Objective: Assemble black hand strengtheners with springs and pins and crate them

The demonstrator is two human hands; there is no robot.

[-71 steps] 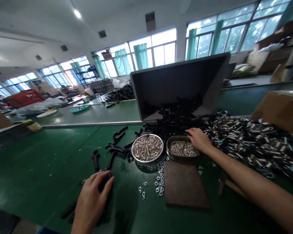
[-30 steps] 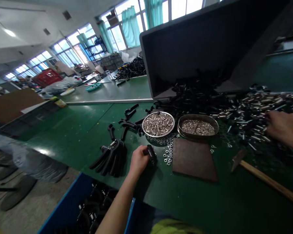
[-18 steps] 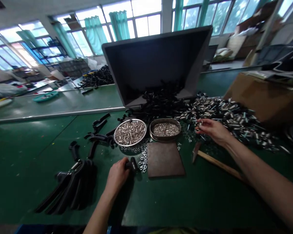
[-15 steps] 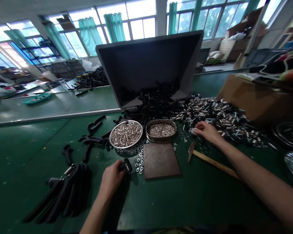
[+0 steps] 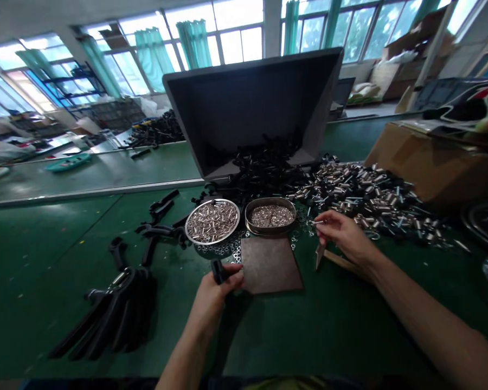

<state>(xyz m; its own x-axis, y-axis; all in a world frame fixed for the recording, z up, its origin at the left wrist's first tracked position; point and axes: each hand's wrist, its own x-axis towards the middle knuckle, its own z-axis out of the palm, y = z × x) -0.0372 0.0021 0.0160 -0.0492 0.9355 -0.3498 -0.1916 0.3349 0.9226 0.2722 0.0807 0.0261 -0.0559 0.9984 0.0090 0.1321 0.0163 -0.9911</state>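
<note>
My left hand (image 5: 213,292) is closed around a black plastic clamp part (image 5: 217,271), held at the left edge of a flat brown metal plate (image 5: 271,265). Between the fingertips of my right hand (image 5: 345,238) is a small metal spring (image 5: 319,222), its coils just showing. That hand hovers above the hammer (image 5: 320,255), hiding part of its wooden handle. Small nuts (image 5: 236,252) lie loose along the plate's upper left side. Behind the plate stand a round dish (image 5: 188,234) of small metal pins and an oval tin (image 5: 250,227) of tiny metal pieces.
A large grey bin (image 5: 171,103) lies tipped at the back, black parts spilling out. Right of it spreads a heap of metal cylinders and black pieces (image 5: 366,189), beside a cardboard box (image 5: 423,162). Several black clamp parts (image 5: 117,319) are stacked at the left.
My left hand has moved right with the black part, up to the plate's edge. My right hand has drawn back from the small loose pieces, with the spring now visible in its fingertips.
</note>
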